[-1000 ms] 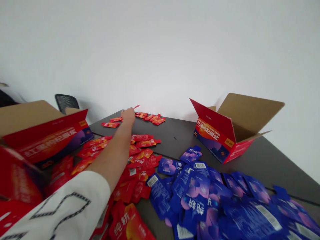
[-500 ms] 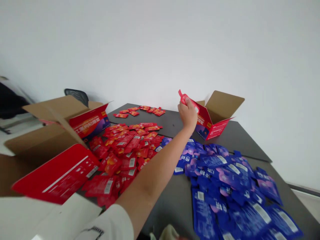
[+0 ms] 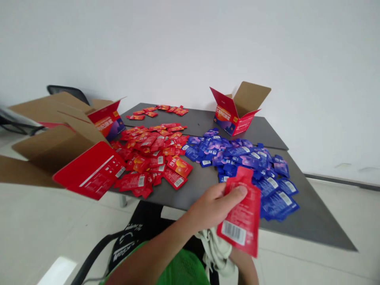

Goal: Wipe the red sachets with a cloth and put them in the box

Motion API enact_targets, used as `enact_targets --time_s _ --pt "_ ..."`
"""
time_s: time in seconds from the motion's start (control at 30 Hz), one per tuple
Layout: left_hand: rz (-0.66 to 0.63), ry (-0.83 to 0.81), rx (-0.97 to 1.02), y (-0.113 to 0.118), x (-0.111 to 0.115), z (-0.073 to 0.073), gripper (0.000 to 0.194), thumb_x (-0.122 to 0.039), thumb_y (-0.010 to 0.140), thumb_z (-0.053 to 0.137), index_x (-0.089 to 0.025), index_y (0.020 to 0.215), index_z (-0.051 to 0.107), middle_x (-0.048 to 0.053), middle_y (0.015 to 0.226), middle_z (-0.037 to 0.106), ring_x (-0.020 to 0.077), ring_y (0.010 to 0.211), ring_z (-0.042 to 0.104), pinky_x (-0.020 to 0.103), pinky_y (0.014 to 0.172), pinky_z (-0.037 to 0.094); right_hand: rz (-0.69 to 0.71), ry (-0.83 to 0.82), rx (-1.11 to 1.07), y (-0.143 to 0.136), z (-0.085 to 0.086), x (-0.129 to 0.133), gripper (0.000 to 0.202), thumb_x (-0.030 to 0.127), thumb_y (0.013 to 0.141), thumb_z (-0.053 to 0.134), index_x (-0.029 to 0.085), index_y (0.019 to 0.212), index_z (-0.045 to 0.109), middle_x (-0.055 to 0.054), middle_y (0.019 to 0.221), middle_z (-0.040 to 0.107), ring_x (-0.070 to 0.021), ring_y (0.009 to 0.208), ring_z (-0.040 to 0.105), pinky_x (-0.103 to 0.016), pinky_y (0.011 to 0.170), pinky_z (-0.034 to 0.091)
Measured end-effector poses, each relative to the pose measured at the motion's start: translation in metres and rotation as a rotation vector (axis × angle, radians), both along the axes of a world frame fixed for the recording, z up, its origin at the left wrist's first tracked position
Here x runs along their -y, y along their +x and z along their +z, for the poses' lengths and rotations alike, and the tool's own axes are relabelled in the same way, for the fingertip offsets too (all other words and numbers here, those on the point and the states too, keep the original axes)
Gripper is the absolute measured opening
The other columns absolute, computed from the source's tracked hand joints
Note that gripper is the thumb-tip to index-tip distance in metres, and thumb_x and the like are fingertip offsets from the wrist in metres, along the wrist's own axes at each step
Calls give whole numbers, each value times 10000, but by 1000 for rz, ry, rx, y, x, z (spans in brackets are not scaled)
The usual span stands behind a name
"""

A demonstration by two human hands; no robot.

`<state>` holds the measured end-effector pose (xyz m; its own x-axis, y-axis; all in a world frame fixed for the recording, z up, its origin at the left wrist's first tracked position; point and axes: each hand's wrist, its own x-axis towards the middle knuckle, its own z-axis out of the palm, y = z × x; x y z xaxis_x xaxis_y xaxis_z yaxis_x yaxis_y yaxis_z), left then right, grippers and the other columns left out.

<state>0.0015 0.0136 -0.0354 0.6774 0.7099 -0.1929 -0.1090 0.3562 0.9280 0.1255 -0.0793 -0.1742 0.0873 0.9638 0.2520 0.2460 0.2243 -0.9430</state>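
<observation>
My left hand [image 3: 214, 206] is closed on a red pouch [image 3: 241, 213], thumb on its face and fingers behind. The pouch hangs close to me with its narrow spout end up and a barcode near the bottom. My right forearm [image 3: 246, 266] comes in at the bottom; my right hand is hidden behind the pouch and a pale grey-green cloth [image 3: 218, 247]. Beyond the held pouch lies a heap of blue pouches [image 3: 237, 152]. To its left is a heap of red pouches [image 3: 148, 150].
An open red carton [image 3: 234, 114] stands at the back right of the dark table [image 3: 190, 190]. Open cartons with brown flaps [image 3: 86, 170] stand at the left. Several red pouches [image 3: 148, 113] lie at the far left. A white wall [image 3: 184, 47] is behind.
My left hand has come back from beside the far red carton toward me, holding a red pouch in both frames. My view has tilted down, and my right forearm now shows.
</observation>
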Motion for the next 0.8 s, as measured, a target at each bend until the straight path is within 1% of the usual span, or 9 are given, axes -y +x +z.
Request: enact_targets --time_s 0.07,0.13,0.27,0.37,0.5,0.57,0.67,0.73,0.8 --pt "-11 45 -135 -23 5 -27 407 -576 912 660 -173 961 689 10 760 672 129 614 584 228 577 428 139 -62 -27 2 17 10 341 544 908 719 240 1024 819 -91 995 805 -289 850 768 -355 765 640" --pt "-33 161 -270 -41 -2 -52 346 -515 944 613 -184 1003 692 23 817 704 158 672 619 241 594 440 279 -88 -53 4 32 21 282 494 898 756 241 1000 826 -76 975 796 -268 864 754 -322 793 600" --pt "-57 519 -612 -56 -30 -81 279 -415 998 504 -212 1075 679 53 966 758 227 880 708 282 709 498 363 -83 -53 7 43 40 277 452 905 761 266 1102 819 -76 940 792 -205 814 733 -266 745 536" --pt "-48 713 -809 -53 -49 -89 280 -387 1024 459 -208 1115 654 88 1043 762 257 989 724 317 812 518 398 -131 -43 6 46 50 346 527 903 740 238 1069 834 -99 918 785 -213 800 725 -285 729 531" --pt "19 758 -902 -46 -64 -96 379 -383 1044 441 -152 1305 590 184 1139 743 340 1086 711 428 924 516 454 -202 -44 5 62 53 404 588 931 686 266 1131 826 -110 989 783 -235 883 739 -316 811 551" --pt "54 780 -921 -46 -63 -99 492 -383 1056 421 -123 1469 477 221 1233 713 347 1126 700 462 968 515 461 -228 -41 5 70 52 423 620 917 692 266 1099 835 -113 999 778 -241 895 742 -319 822 554" --pt "195 1000 -889 -53 -46 -99 644 -390 1037 477 -131 1605 320 242 1442 589 350 1275 620 518 1068 490 409 -225 -25 9 71 54 425 611 940 662 242 1049 842 -122 1006 775 -246 891 742 -316 798 563" --pt "288 1204 -833 -61 -27 -98 621 -373 1025 515 -202 1605 369 209 1517 525 358 1361 548 564 1119 463 321 -182 -8 13 65 57 422 590 968 625 241 1085 832 -126 1020 779 -259 898 741 -333 810 577" --pt "282 1324 -765 -71 -5 -98 516 -326 1033 518 -284 1545 482 154 1496 550 333 1352 554 552 1126 484 148 -123 -7 19 56 59 401 571 954 652 245 1117 821 -124 1027 785 -273 892 743 -344 809 595"
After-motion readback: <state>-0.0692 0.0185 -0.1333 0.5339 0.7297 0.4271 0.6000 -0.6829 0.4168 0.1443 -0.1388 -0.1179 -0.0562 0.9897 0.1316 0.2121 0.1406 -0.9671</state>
